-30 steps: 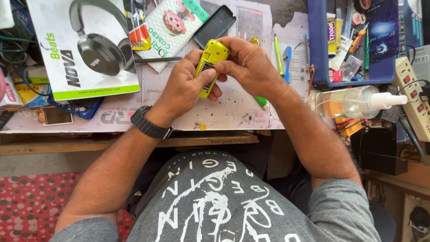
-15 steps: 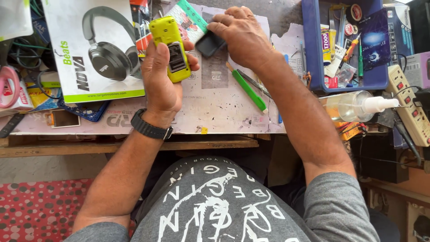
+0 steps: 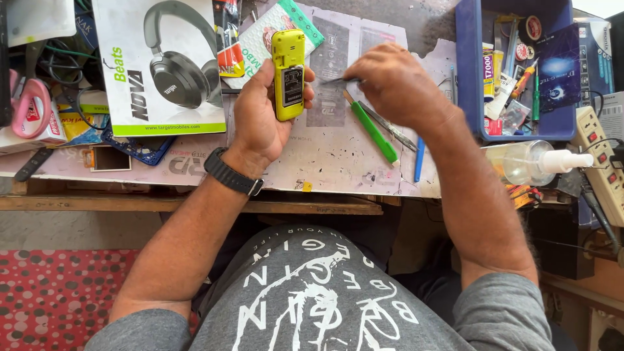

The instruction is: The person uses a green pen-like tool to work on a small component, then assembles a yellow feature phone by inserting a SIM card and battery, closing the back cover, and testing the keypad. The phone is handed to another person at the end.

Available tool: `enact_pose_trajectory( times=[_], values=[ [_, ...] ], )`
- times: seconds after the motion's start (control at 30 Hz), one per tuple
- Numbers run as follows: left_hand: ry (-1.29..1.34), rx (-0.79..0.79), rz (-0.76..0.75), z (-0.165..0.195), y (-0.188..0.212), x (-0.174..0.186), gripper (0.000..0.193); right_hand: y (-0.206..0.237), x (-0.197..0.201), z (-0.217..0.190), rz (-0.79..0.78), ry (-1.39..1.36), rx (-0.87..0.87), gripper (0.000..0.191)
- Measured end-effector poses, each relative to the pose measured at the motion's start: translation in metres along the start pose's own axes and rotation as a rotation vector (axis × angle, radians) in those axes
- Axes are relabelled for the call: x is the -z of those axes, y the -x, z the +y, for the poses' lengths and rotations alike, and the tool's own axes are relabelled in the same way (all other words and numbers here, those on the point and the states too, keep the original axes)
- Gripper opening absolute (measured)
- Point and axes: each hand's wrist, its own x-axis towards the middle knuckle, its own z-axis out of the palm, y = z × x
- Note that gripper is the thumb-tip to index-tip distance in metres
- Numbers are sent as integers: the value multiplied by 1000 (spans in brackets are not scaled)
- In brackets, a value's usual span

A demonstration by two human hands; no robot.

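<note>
Two hands upper centre | left hand (image 3: 260,120) wrapped around yellow phone (image 3: 288,75), back open | right hand (image 3: 396,84) pinching thin tweezers (image 3: 338,80) | green screwdriver (image 3: 374,132) on mat (image 3: 312,162) below

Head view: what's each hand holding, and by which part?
Left hand grips the yellow bar phone by its lower body. Right hand pinches a thin metal tool at one end.

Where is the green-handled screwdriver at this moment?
In the head view, the green-handled screwdriver lies on the paper-covered bench, just under the right hand, with a blue pen to its right.
</note>
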Motion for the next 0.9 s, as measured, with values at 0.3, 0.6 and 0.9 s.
enact_pose_trajectory(
  times=[0.3, 0.6, 0.9],
  values=[
    [-90, -73, 39, -4, 0, 0, 25, 2, -29, -58, 163, -1041, -520, 24],
    [-216, -136, 5, -2, 2, -2, 26, 4, -53, -48, 289, -1397, -565, 26],
    [-292, -154, -36, -1, 5, -6, 29, -2, -49, -57, 315, -1292, -644, 13]
  ],
)
